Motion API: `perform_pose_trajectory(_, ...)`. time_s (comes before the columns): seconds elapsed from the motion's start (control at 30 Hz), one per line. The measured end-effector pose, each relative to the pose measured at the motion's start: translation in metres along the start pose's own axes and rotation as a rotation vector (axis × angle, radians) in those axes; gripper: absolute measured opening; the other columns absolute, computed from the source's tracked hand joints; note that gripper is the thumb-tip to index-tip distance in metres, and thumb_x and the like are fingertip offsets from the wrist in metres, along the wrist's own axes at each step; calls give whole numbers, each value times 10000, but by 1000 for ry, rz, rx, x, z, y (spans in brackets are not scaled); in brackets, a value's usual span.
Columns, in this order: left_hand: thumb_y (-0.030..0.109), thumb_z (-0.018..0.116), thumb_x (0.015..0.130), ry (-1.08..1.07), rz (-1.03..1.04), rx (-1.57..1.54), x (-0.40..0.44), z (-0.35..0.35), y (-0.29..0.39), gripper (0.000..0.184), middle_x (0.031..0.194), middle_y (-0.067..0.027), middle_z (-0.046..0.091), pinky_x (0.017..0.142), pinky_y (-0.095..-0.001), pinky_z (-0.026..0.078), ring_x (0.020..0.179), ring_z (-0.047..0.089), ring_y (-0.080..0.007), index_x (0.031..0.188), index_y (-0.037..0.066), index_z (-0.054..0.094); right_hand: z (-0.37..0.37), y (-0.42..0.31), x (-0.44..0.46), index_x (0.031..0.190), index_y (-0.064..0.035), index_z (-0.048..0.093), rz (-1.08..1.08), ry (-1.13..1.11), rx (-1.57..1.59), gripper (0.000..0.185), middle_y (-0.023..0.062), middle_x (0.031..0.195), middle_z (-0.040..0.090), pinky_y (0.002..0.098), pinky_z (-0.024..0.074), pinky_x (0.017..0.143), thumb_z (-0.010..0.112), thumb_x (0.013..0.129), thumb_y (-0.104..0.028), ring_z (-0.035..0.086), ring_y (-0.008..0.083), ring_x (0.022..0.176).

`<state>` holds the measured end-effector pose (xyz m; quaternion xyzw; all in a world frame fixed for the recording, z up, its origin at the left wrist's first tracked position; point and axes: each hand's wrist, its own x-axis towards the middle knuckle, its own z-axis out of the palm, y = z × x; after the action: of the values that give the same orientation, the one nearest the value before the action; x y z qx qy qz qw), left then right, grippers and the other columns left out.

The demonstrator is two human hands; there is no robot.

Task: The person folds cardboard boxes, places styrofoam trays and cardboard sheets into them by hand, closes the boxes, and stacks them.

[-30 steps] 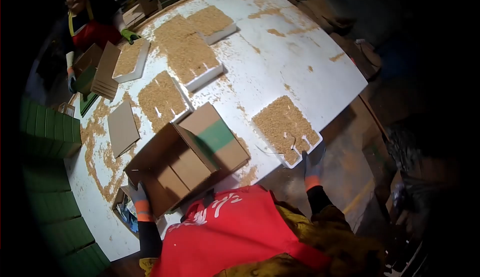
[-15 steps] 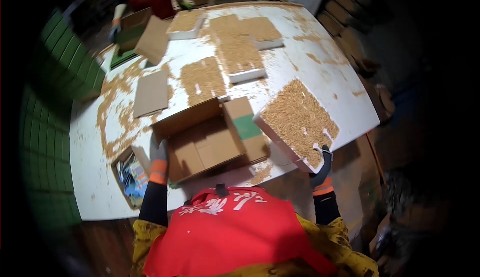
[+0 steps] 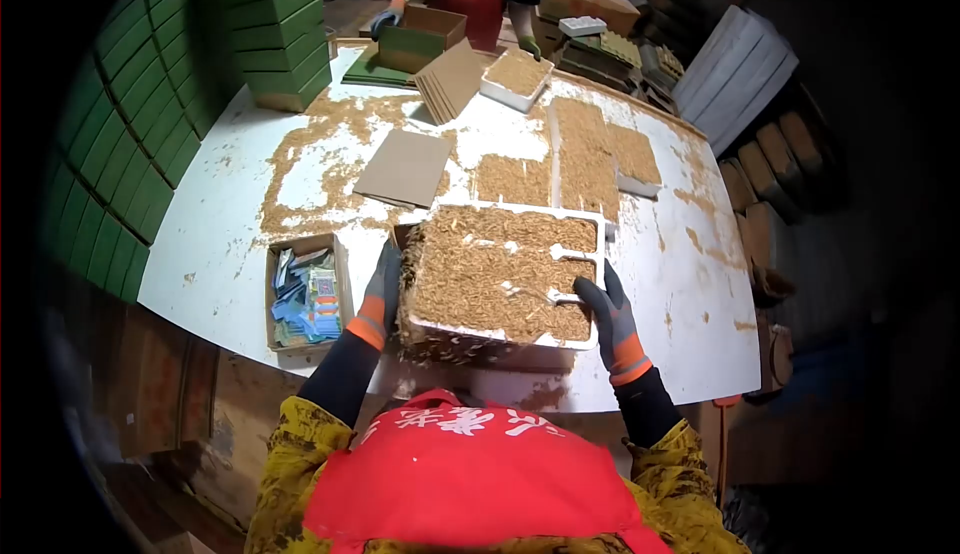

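The left hand [image 3: 383, 279], gloved in grey with an orange cuff, lies against the left side of an open carton [image 3: 530, 357]; its fingertips are partly hidden, so how firmly it grips cannot be told. The right hand [image 3: 612, 319], gloved alike, holds the right end of a filled tray [image 3: 500, 274], thumb over the rim and fingers along the outer side. The white tray, packed with loose tan grain-like bits, is over the carton and hides most of it; bits spill at its left end.

Left of the left hand, a small box [image 3: 341, 289] of colourful packets [image 3: 305, 299] rests on the white bench [image 3: 690, 304]. Beyond the tray lie a flat cardboard sheet [image 3: 405, 167] and further filled trays [image 3: 583, 159], with scattered bits around them. Green boxes [image 3: 275, 29] are stacked at the far left.

Across the bench, a co-worker in a red apron [image 3: 470, 4] has one gloved hand [image 3: 385, 20] at a brown-and-green box [image 3: 420, 42] and the other [image 3: 530, 47] by a smaller filled tray [image 3: 517, 76]. Leaning cardboard pieces [image 3: 447, 81] stand between these two.
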<state>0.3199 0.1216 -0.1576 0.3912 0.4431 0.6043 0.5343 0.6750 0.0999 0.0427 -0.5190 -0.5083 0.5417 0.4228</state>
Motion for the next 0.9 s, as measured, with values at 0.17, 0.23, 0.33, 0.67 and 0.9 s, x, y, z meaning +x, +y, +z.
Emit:
perform_pose_trajectory(0.17,357,357,1006,81,1,-196,-10,9,1,568,1434,-97,375,1070,-325,315,1276,399,-207,1453,27,239,-2,-22,1,1443,-35,275,-20,-96,-125,754,120,1034,632,275,481,764,683,839,-228,595,152,899)
perform_pose_trajectory(0.23,346,370,1002,60,65,-121,-1,2,-32,567,1419,-88,393,1056,-311,331,1265,407,-185,1455,32,236,-3,-19,6,1438,-30,285,26,-81,-58,746,116,1016,638,274,482,763,680,840,-236,599,150,888)
perform_pose_trajectory(0.33,330,395,994,61,56,50,12,-1,-48,577,1373,-93,429,1033,-283,340,1242,413,-161,1451,20,227,-8,-13,21,1425,-8,303,68,-106,-52,759,112,1023,639,282,484,786,688,839,-299,602,152,901)
perform_pose_trajectory(0.67,285,361,1009,154,-88,412,-8,42,37,528,1436,-172,370,1067,-303,304,1311,363,-237,1418,-38,277,13,26,84,1379,37,339,115,-145,-139,840,192,1089,616,286,509,761,763,766,-351,637,209,899)
perform_pose_trajectory(0.9,338,445,972,245,-121,654,-21,49,40,552,1319,-233,481,1007,-327,367,1209,473,-319,1397,-1,347,24,14,100,1179,-2,549,-5,-567,-1342,727,235,955,655,424,487,814,520,819,-633,631,382,914)
